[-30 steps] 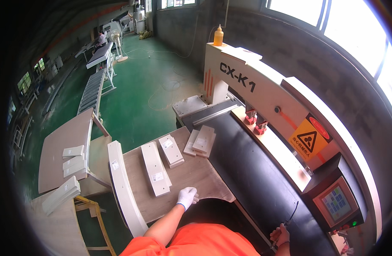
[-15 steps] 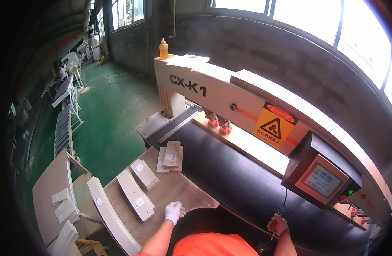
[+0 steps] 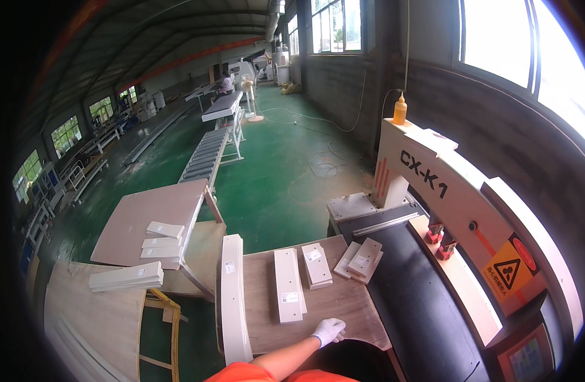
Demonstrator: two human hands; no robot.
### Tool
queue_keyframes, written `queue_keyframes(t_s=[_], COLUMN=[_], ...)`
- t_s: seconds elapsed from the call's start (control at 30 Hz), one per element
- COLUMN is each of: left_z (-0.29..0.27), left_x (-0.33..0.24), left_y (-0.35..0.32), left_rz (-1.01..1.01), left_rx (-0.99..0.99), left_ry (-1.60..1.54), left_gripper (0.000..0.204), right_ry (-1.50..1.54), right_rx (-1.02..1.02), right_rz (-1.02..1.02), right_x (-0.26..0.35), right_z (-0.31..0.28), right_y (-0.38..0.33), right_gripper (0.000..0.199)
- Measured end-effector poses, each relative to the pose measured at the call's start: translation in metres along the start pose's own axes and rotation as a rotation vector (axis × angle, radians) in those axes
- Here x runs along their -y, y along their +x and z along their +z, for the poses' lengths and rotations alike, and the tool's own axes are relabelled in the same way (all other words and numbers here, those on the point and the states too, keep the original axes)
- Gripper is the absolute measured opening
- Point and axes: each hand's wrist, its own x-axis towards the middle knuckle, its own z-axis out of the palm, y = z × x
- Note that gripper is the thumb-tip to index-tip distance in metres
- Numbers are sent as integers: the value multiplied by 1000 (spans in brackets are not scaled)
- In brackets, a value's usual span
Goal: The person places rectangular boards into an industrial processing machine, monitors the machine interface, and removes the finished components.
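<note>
My left hand (image 3: 329,332), in a white glove, rests at the near edge of the brown wooden tabletop (image 3: 260,340). Its fingers are loosely bent and a little apart, and no object shows in them. My right hand is out of view. Beyond my left hand lies a stack of labelled cream boards (image 3: 288,280) with small holes. Farther back are a shorter board stack (image 3: 316,264) and a skewed pile of boards (image 3: 362,256) beside the machine. Long curved boards (image 3: 234,299) line the table's left side.
A white machine (image 3: 432,172) with a black bed (image 3: 413,305) stands to the right, an orange bottle (image 3: 399,109) on top. More boards (image 3: 127,277) lie on tables at left. Behind are a roller conveyor (image 3: 206,156), a fan (image 3: 248,89) and a distant person (image 3: 226,84).
The view has swung left. My right hand, earlier gripping a slim tool on a dark cord over the black bed, has left the picture. My left hand stays by the table's near edge.
</note>
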Motion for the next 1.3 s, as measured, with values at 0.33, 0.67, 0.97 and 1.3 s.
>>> queue_keyframes(t_s=[0.33,0.67,0.97,1.3], left_z=[2,55,61,61], left_x=[8,-250,-345,-363], left_y=[7,-217,-350,-369], left_rz=[16,1018,2639,2642], left_rx=[-1,938,1213,1257], left_ry=[-28,-195,-407,-357], left_gripper=[35,14,30,28], right_ry=[-29,-147,89,-79], right_rx=[61,43,138,154], right_rz=[46,-2,5,-111], right_x=[1,6,3,28], right_z=[-15,-10,2,30], right_y=[22,4,3,-59], right_gripper=[35,35,36,45])
